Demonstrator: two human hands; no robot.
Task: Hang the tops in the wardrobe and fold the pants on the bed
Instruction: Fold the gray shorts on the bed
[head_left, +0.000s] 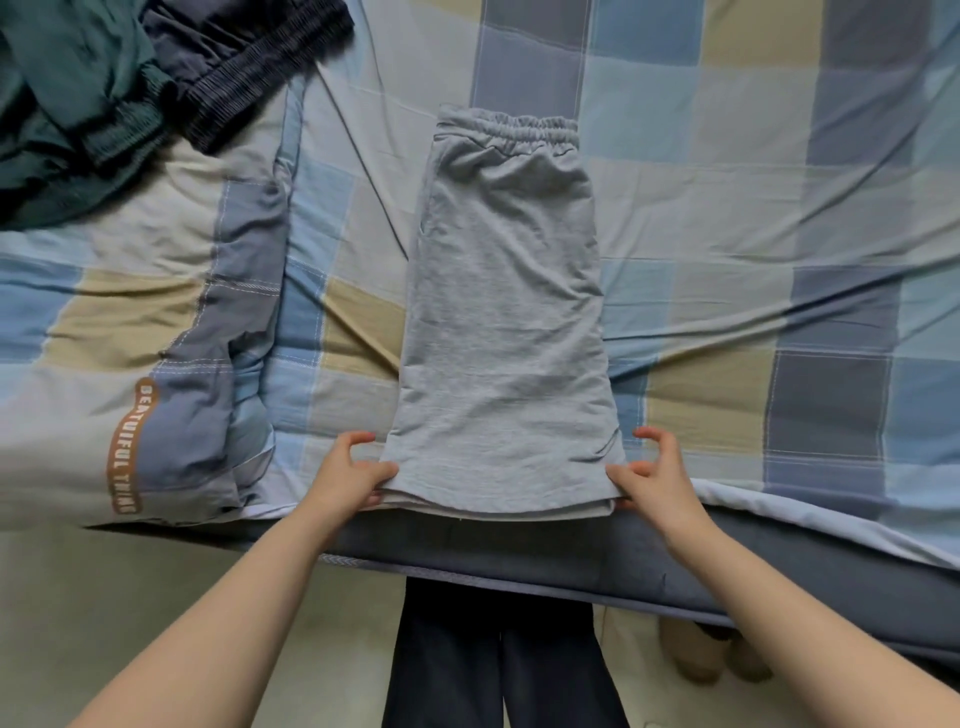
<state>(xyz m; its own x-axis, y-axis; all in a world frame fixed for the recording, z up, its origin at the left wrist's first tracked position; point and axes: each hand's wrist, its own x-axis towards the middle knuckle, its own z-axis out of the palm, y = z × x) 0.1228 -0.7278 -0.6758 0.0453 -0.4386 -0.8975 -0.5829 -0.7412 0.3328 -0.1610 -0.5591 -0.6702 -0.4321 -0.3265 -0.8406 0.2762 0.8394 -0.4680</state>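
folding the grey shorts at the edge of the bed

the grey shorts lie flat in the middle of the checked bed sheet, already folded in half lengthwise, with the elastic waist far from the person and the leg hems at the near edge of the bed. the left hand pinches the left hem corner between thumb and fingers, and the right hand pinches the right hem corner in the same way.

i think the next fold brings the hems up to the waist. to do it well, both corners should rise together and at the same height, so that the layers do not slide apart, and the sides should meet evenly before the cloth is pressed flat.

more dark clothes wait in a heap at the far left. on the quilt an orange label reads "beautuiful", and then a word i cannot read fully.
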